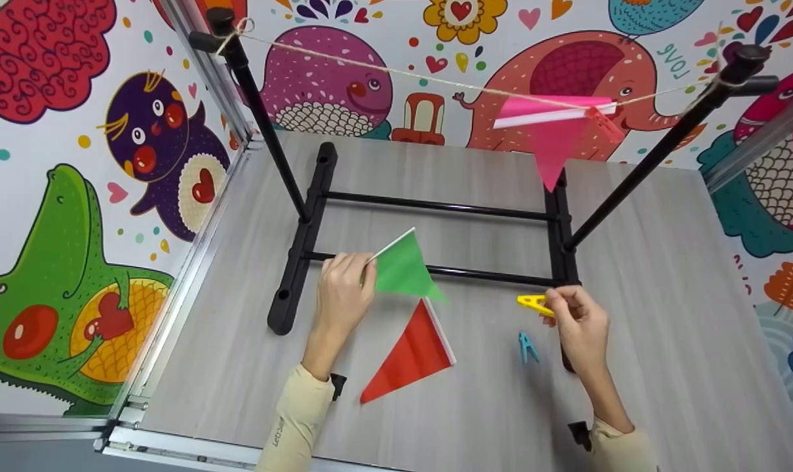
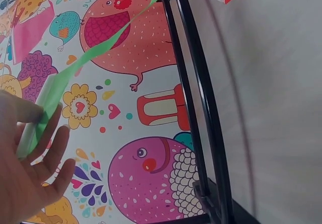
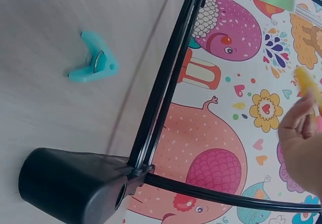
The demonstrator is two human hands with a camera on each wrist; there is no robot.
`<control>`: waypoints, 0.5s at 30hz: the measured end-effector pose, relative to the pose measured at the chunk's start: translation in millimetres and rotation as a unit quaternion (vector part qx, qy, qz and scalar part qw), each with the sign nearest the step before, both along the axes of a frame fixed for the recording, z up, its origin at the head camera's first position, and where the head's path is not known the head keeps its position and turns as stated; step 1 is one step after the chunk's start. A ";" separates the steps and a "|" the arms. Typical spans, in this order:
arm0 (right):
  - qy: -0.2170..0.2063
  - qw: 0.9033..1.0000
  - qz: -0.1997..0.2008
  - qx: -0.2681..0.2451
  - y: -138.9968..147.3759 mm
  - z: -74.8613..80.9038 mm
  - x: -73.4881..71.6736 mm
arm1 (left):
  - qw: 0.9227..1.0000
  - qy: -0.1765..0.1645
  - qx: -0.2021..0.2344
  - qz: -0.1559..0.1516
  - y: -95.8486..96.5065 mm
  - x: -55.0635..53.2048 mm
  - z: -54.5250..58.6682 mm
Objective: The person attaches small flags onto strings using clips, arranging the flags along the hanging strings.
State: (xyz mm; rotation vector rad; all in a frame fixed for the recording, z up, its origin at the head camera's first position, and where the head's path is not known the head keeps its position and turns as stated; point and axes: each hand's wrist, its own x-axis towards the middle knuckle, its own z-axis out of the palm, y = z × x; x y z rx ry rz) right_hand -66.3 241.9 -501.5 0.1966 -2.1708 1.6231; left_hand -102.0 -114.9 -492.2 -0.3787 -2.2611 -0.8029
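Note:
My left hand (image 1: 347, 288) pinches a green triangular flag (image 1: 404, 267) by its white-edged side, above the front crossbar of the black stand. In the left wrist view the thumb and fingers grip the flag's white edge (image 2: 45, 95). My right hand (image 1: 579, 321) holds a yellow clothespin (image 1: 534, 303) between thumb and fingers. A red flag (image 1: 413, 354) lies on the table below the green one. Left of the right hand, a blue clothespin (image 1: 527, 347) lies on the table. A pink flag (image 1: 552, 134) hangs from the string (image 1: 383, 69), with a red clothespin (image 1: 605, 124) at its right end.
The black stand (image 1: 298, 229) has two uprights, with the string tied between their tops. Its low crossbars run across the wood-grain table (image 1: 226, 367). Printed cartoon walls (image 1: 56, 262) enclose the back and sides. A metal rail (image 1: 174, 452) edges the front.

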 end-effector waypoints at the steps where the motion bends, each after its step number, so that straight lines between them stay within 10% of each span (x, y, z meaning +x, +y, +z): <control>1: 0.000 1.000 0.001 0.002 -0.1 -0.3 -0.3 | 1.000 0.001 0.000 0.000 0.1 -0.2 0.1; 15: -0.028 0.980 0.142 -0.139 4.0 -2.1 0.6 | 1.000 0.003 -0.006 0.001 0.6 -1.0 -2.0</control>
